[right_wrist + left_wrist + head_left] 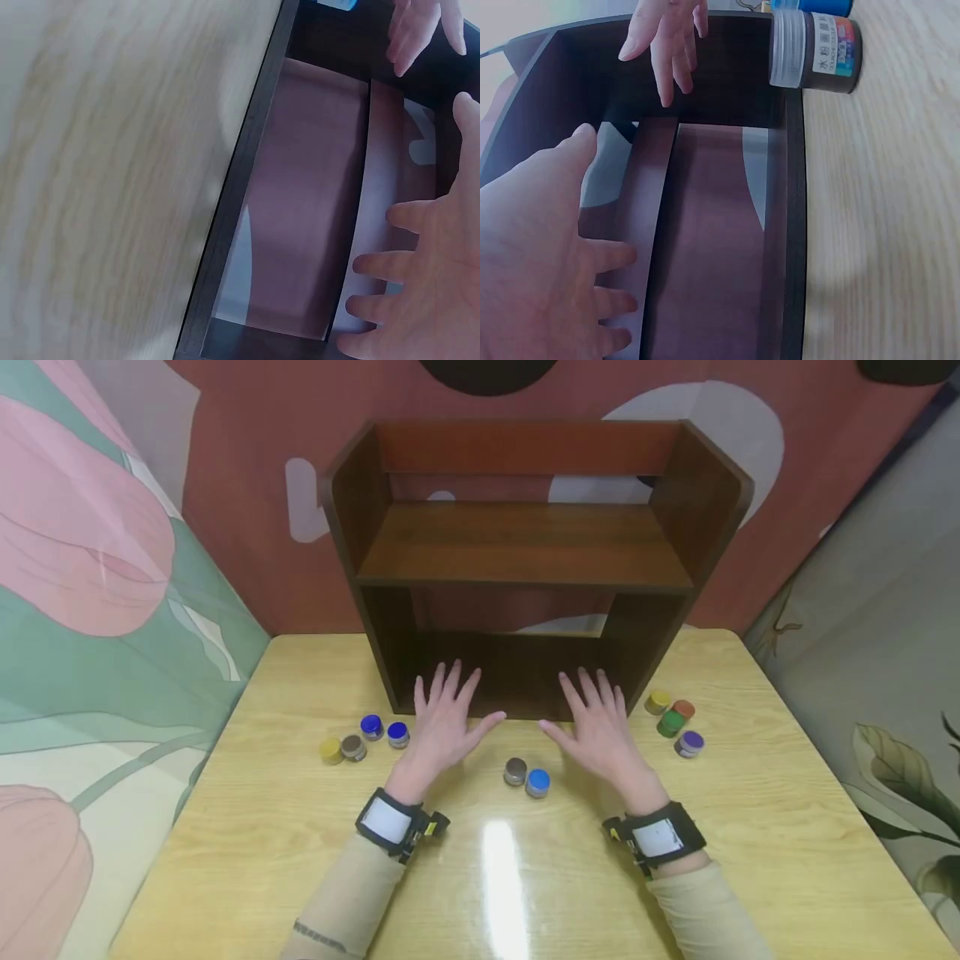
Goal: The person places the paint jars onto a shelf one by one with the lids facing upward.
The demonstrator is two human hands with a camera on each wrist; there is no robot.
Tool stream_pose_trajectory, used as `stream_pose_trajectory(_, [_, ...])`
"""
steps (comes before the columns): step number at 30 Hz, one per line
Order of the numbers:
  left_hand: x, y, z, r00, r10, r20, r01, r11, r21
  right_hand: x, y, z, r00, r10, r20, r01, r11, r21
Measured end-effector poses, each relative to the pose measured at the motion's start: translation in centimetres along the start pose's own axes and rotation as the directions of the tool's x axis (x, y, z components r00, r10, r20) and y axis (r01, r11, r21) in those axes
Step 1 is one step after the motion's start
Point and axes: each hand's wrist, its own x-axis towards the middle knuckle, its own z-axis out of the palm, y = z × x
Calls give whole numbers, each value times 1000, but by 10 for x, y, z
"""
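Both hands reach toward a dark wooden two-tier shelf (pixel 525 547) that stands on the table. The left hand (pixel 442 727), fingers spread and straight, is in front of the lower compartment's left part and holds nothing. Mirroring it at the right part, the right hand (pixel 600 735) also has its fingers extended and grips nothing. Between the two wrists stand a small paint jar with a grey-brown lid (pixel 515 772) and one with a light blue lid (pixel 537 782). The left wrist view shows the grey-brown jar (pixel 831 52) with a printed label.
Left of the left hand are two blue-lidded jars (pixel 372 727), a yellow-lidded jar (pixel 331 751) and a brown-lidded jar (pixel 353 747). Beyond the right hand stand yellow (pixel 657 701), red (pixel 683 710), green (pixel 671 722) and purple (pixel 689 743) jars. Patterned cloth surrounds the wooden table (pixel 285 827).
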Motion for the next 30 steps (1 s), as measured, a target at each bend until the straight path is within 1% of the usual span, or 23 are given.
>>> stream_pose_trajectory(3, [1, 1, -3, 999, 34, -8, -34, 999, -28, 1, 0, -3, 1000, -1, -9, 1, 1000, 14])
stream_pose_trajectory(5, [1, 2, -5, 998, 55, -24, -56, 997, -47, 2, 0, -5, 1000, -4, -29, 5, 999, 36])
stream_pose_trajectory(10, [0, 4, -10, 993, 94, -69, -101, 990, -101, 3, 2, -12, 992, -7, -123, 21, 994, 112])
stream_pose_trajectory(13, [-1, 6, -11, 993, 100, -65, -108, 985, -134, 3, 4, -18, 982, -8, -186, 35, 989, 143])
stream_pose_trajectory(16, [-1, 8, -13, 993, 112, -36, -117, 980, -159, 3, 7, -24, 966, 2, -257, 43, 985, 167])
stream_pose_trajectory(18, [-1, 9, -14, 991, 132, 3, -129, 976, -177, 3, 8, -28, 952, 27, -304, 30, 983, 182])
stream_pose_trajectory(20, [0, 10, -14, 985, 164, 57, -150, 969, -195, 2, 9, -32, 933, 56, -355, 17, 980, 200])
stream_pose_trajectory(22, [-1, 11, -14, 973, 201, 113, -174, 961, -214, 2, 12, -36, 910, 82, -407, 7, 977, 212])
stream_pose_trajectory(24, [-2, 12, -13, 959, 239, 155, -199, 951, -235, 1, 16, -38, 885, 105, -454, 1, 974, 228])
stream_pose_trajectory(27, [-3, 12, -10, 940, 286, 188, -234, 938, -255, 0, 22, -42, 847, 137, -513, -2, 967, 255])
stream_pose_trajectory(30, [-4, 13, -8, 927, 310, 211, -251, 931, -266, 0, 27, -45, 818, 175, -548, -15, 959, 284])
